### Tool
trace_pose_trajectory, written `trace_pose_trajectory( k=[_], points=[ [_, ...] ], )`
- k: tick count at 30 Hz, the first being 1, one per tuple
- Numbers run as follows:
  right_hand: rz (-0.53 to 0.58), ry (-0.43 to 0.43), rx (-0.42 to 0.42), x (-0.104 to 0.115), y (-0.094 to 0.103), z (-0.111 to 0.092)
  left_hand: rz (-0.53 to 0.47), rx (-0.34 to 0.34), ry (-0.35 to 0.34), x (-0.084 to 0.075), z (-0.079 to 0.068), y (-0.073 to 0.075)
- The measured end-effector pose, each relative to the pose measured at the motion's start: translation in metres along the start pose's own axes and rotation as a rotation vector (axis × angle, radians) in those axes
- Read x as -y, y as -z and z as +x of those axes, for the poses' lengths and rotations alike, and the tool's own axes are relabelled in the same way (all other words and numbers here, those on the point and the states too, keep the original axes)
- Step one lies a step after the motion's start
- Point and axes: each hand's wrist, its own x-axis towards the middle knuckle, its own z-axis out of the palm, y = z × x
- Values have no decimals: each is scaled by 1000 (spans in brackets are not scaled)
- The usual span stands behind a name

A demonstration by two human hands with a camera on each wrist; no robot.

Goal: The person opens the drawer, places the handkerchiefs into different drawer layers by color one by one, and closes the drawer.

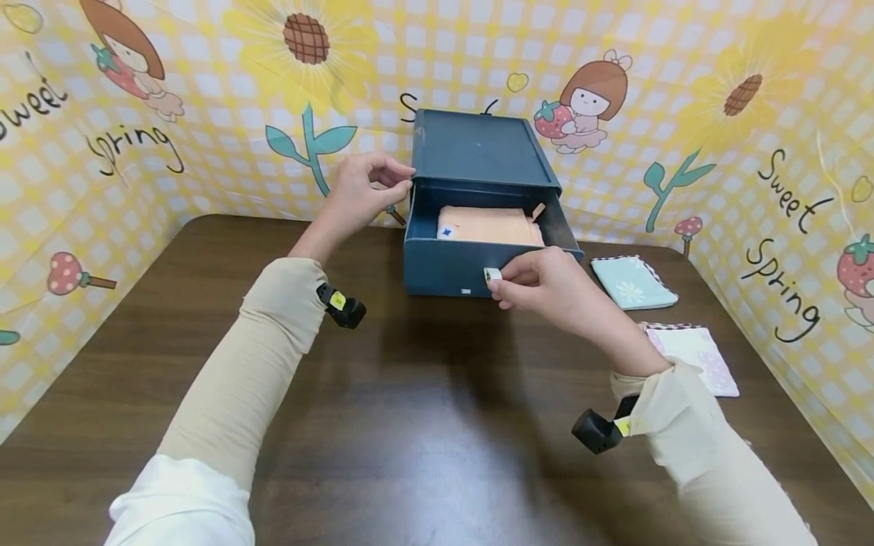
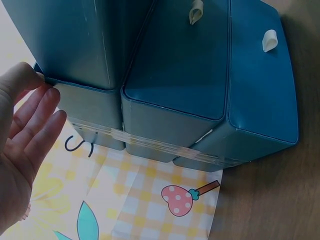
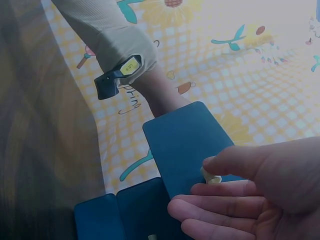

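"Where's the pulled-out drawer (image 1: 437, 269)?"
"Upper centre of the head view; the right hand (image 1: 549, 287) pinches its white tab (image 1: 492, 274)."
"And the left hand (image 1: 362, 191)?"
"Pinching the blue cabinet (image 1: 478, 148) by its left edge."

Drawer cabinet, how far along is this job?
Looks done: the top drawer stands open, a folded peach cloth inside. In hand: the right grip pinches its white pull loop; the left grip touches the cabinet's edge. Possibly left: the folded light-blue cloth and folded white-and-lilac cloth, lying outside on the table.
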Motion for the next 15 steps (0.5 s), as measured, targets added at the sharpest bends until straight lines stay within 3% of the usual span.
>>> trace_pose_trajectory(
  k=[15],
  points=[
    [101,-38,-7,-7,7,20,-12,-1,7,-1,-1,0]
  ],
)
